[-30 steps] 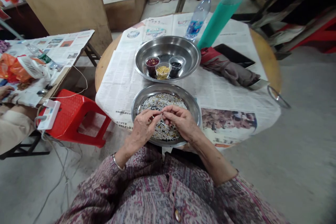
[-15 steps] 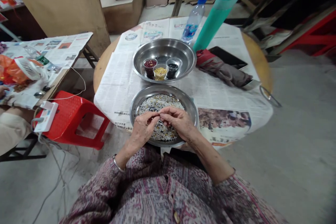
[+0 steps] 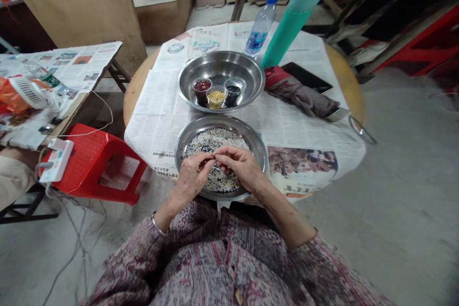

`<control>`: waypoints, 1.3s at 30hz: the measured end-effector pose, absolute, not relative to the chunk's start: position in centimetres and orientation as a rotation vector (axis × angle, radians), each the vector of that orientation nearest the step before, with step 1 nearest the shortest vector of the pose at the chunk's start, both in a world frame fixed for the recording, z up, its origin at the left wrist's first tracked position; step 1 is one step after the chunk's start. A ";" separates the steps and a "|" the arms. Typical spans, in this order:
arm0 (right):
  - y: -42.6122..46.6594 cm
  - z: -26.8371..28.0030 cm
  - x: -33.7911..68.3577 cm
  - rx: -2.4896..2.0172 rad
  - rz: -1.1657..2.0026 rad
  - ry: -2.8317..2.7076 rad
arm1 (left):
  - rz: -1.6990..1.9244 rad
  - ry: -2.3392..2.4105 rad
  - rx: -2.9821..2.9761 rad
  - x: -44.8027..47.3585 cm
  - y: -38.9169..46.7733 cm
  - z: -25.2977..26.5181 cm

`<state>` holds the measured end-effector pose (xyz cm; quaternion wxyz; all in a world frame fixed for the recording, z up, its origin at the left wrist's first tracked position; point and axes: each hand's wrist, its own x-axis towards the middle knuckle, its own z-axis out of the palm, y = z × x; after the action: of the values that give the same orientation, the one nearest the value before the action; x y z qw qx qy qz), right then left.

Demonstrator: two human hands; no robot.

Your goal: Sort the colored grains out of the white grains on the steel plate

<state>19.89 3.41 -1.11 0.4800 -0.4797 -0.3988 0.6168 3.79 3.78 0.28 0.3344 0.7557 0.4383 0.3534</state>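
My left hand and my right hand meet fingertip to fingertip above the near steel basin. Both are closed in a pinch, and whatever lies between the fingers is too small to make out. Under them, mixed white, black and yellow beads or grains cover the basin's bottom. Just beyond stands a second steel basin with three clear plastic cups inside. One cup holds dark red pieces, one yellow pieces, and one black pieces.
Newspaper covers the round table. At its back right are a water bottle, a tall green bottle, a folded umbrella and a dark tablet. A red stool with a power strip stands left, near another person's leg.
The whole view has shifted slightly, so things sit a little further left. My hands stay pinched together over the near basin.
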 end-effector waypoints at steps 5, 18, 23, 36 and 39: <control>3.4 -1.3 19.9 -1.197 1.477 -0.990 | 0.962 1.120 2.038 3.7 3.8 -0.2; 3.4 -1.1 19.8 -1.206 1.448 -1.002 | 0.967 1.099 2.048 3.6 3.8 -0.4; 3.1 -0.7 19.8 -1.232 1.402 -0.909 | 0.978 1.212 1.879 3.3 3.9 0.3; 2.1 0.3 19.5 -1.116 1.538 -0.714 | 0.901 1.186 1.759 4.3 3.4 2.0; 2.0 0.3 19.6 -1.126 1.548 -0.731 | 0.883 1.208 1.696 4.4 3.5 1.7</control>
<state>19.55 2.03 0.31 0.5193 -0.4696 -0.3048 0.6456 4.36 3.51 1.70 0.4257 0.6785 0.4834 0.3532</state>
